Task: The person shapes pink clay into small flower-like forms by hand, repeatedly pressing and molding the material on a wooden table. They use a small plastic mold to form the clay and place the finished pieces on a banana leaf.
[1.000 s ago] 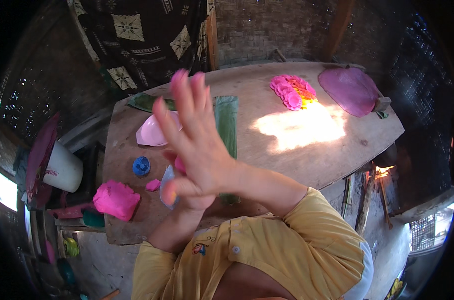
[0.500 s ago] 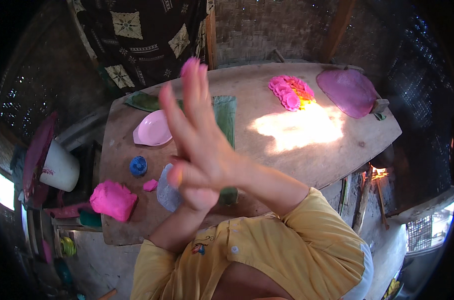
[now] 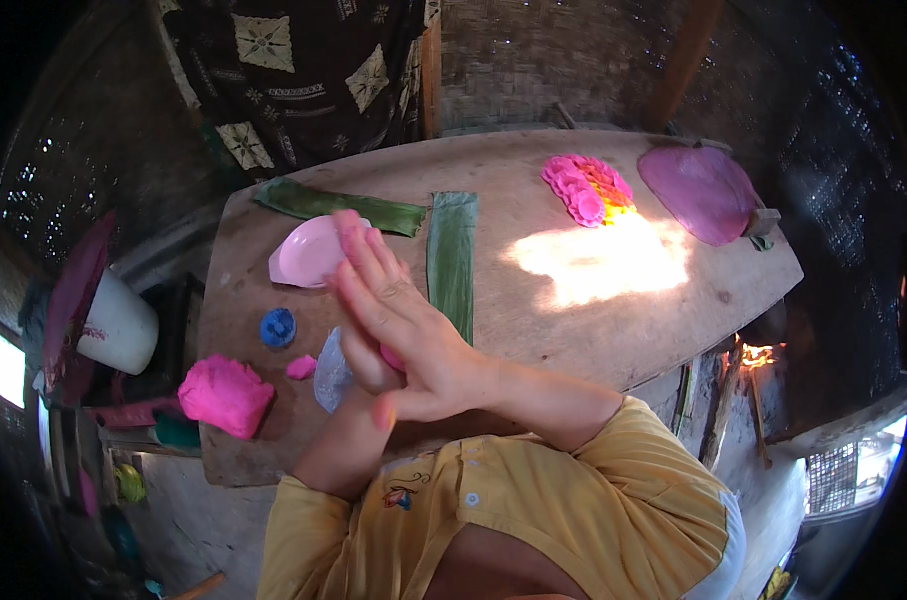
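Note:
My right hand [image 3: 419, 335] lies flat over my left hand [image 3: 362, 362], palm to palm, above the near side of the wooden table. Between the palms a bit of bright pink dough [image 3: 393, 357] shows; the rest of it is hidden. Fingers of both hands are stretched out, and the fingertips are tinted pink. Just beside my left hand is a clear plastic sheet [image 3: 332, 376], partly covered. A small pink dough piece [image 3: 301, 367] and a blue fluted mould [image 3: 278, 327] sit to its left. Farther left rests a large pink dough lump [image 3: 226, 396].
Beyond my hands are a pink plate [image 3: 309, 252] and two green leaf strips [image 3: 349, 212]. Pink, orange and yellow flower-like pieces [image 3: 579, 188] lie far right, near a purplish-pink round sheet [image 3: 699, 190]. A fire [image 3: 759, 355] burns off the table's right side. A white bucket [image 3: 124, 325] stands left.
My hands have come lower and nearer to me, uncovering the leaf strips. The right hand now covers more of the left, and pink dough shows between the palms.

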Tool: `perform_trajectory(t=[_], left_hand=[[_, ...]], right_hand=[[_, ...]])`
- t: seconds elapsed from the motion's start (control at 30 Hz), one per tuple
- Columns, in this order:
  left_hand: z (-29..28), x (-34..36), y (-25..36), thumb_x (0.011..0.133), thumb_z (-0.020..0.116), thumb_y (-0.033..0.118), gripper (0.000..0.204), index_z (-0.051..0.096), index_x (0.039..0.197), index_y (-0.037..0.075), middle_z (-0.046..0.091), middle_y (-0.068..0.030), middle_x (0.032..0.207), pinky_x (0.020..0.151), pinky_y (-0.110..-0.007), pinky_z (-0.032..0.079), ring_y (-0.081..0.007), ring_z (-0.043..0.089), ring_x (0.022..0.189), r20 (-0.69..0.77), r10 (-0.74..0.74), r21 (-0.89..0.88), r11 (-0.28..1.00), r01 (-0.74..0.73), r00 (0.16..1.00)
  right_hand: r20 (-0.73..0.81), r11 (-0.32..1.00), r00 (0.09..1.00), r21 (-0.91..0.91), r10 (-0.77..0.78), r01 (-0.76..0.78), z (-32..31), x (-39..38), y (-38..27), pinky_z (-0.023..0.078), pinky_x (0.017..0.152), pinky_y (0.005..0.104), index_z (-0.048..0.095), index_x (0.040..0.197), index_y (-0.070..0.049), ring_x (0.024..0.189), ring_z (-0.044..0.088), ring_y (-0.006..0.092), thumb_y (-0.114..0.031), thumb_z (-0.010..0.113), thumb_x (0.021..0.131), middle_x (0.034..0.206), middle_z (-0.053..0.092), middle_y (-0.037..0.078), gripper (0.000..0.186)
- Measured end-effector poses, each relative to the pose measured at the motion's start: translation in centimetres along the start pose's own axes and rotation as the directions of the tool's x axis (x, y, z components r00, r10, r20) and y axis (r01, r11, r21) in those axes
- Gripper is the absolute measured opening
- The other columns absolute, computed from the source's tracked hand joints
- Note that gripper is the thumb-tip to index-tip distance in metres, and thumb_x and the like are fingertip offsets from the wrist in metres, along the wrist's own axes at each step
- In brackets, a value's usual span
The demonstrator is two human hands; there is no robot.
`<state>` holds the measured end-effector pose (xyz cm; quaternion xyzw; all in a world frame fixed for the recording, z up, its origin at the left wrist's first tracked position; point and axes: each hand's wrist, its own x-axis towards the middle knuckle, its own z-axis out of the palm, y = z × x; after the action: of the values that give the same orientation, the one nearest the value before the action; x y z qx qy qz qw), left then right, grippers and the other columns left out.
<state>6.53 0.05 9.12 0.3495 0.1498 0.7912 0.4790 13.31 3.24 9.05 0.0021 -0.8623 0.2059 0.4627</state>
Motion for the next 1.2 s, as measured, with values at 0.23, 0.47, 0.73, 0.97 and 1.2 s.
perform_trajectory(t=[0.23,0.47,0.73,0.97,1.2], left_hand=[[-0.6,-0.9,-1.2,0.093,0.024,0.047,0.063,-0.001,0.142,0.015,-0.002,-0.0031,0.148,0.109,-0.032,0.002,-0.0163,0.002,0.136,0.259,-0.123,0.070,0.992,0.109,0.958],[-1.8,-1.9,-1.2,0.094,0.022,0.044,0.061,-0.001,0.141,0.013,0.001,-0.0051,0.148,0.109,-0.034,0.005,-0.0190,0.003,0.136,0.278,-0.208,-0.157,0.953,0.258,0.938],[-1.5,-1.8,-1.7,0.092,0.025,0.048,0.065,0.002,0.141,0.012,0.003,-0.0054,0.148,0.109,-0.034,0.007,-0.0197,0.006,0.135,0.310,-0.258,-0.344,0.867,0.361,0.915],[-2.0,-1.3,-2.4,0.089,0.028,0.053,0.070,0.005,0.141,0.012,0.004,-0.0054,0.147,0.109,-0.034,0.008,-0.0200,0.008,0.135,0.348,-0.373,-0.263,0.841,0.472,0.860],[-2.6,-0.9,-2.5,0.086,0.031,0.059,0.076,0.008,0.140,0.011,0.006,-0.0055,0.147,0.109,-0.034,0.009,-0.0203,0.010,0.134,0.421,-0.405,-0.315,0.774,0.549,0.812]], right_hand=[[-0.249,0.993,0.963,-0.035,0.099,-0.111,-1.3,0.5,2.3,0.000,0.105,0.0501,0.008,0.139,0.001,0.133,-0.008,0.0410,-0.054,0.035,0.085,0.144,-0.006,0.024,0.082],[-0.002,0.990,0.997,-0.119,0.082,-0.081,-0.8,-1.1,1.0,0.001,0.103,0.0562,0.020,0.137,0.001,0.131,-0.001,0.0481,-0.060,0.030,0.085,0.142,0.005,0.028,0.081],[-0.062,0.879,0.969,-0.437,-0.241,0.190,0.6,-2.5,-1.6,0.001,0.102,0.0604,0.029,0.137,-0.029,0.130,0.005,0.0493,-0.071,0.022,0.078,0.143,0.022,0.012,0.073],[-0.124,0.850,0.933,-0.467,-0.337,0.244,3.2,-4.2,-2.2,-0.002,0.101,0.0627,0.024,0.137,-0.037,0.132,0.006,0.0434,-0.071,0.018,0.078,0.146,0.018,0.001,0.069],[-0.175,0.927,0.965,-0.352,-0.197,0.125,3.4,-3.8,-1.6,-0.003,0.098,0.0663,0.020,0.140,-0.030,0.129,-0.002,0.0505,-0.076,0.023,0.074,0.147,0.008,0.010,0.080]])
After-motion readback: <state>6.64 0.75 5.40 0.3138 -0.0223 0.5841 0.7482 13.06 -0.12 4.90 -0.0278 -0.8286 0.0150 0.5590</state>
